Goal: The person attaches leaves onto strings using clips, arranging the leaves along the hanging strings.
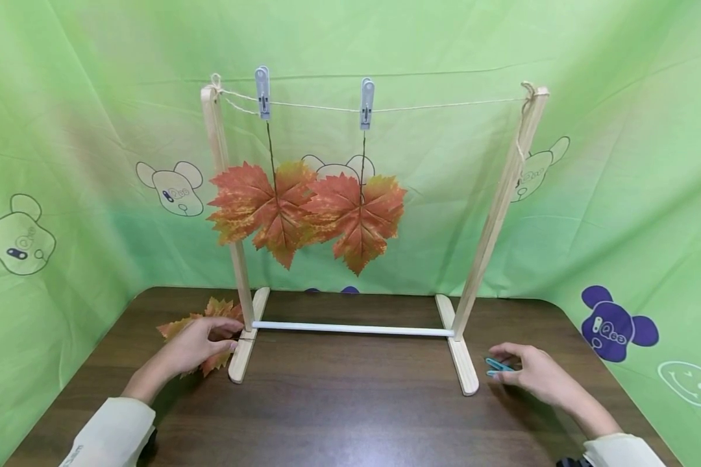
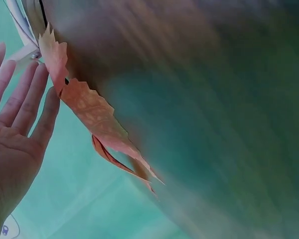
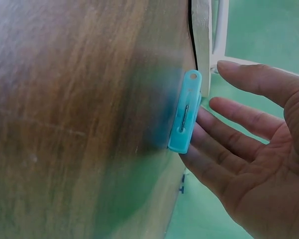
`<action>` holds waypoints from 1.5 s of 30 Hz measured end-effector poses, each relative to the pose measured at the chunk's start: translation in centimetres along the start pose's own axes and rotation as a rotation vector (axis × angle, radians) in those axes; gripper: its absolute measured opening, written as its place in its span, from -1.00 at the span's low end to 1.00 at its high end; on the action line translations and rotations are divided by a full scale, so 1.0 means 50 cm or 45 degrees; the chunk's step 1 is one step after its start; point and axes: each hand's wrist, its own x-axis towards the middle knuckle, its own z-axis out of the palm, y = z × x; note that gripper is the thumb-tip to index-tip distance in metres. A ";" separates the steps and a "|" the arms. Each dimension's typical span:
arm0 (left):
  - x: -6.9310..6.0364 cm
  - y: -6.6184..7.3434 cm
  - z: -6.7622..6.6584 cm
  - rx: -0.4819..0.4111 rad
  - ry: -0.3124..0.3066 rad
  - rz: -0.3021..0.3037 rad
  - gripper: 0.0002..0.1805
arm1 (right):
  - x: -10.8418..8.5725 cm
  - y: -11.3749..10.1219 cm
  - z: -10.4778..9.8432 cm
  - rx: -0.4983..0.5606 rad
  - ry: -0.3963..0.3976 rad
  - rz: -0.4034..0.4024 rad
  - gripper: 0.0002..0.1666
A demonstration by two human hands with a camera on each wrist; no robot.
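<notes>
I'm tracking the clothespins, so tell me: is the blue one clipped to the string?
No, the blue clothespin is down by the right hand, well below the string.

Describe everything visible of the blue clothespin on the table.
The blue clothespin is light turquoise and plastic-looking, with two arms, a metal-looking spring near its middle and a small round hole near one end. It lies on its side edge on the table, right of the rack's right foot, its arms splayed on the side facing the rack. The right hand is around it, fingers beside it; actual contact is unclear.
</notes>
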 end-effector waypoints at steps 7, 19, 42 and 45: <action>0.009 0.006 0.005 -0.019 -0.025 0.010 -0.64 | 0.004 -0.001 -0.002 0.020 -0.041 0.028 -0.47; 0.023 0.003 0.011 -0.002 -0.032 0.020 -0.65 | 0.008 -0.006 -0.001 0.021 -0.043 0.027 -0.46; 0.028 0.012 0.018 -0.049 -0.094 0.037 -0.73 | 0.017 -0.011 0.006 -0.050 -0.005 0.035 -0.51; 0.031 0.011 0.018 -0.036 -0.110 0.059 -0.73 | 0.018 -0.011 0.007 -0.060 -0.003 0.030 -0.52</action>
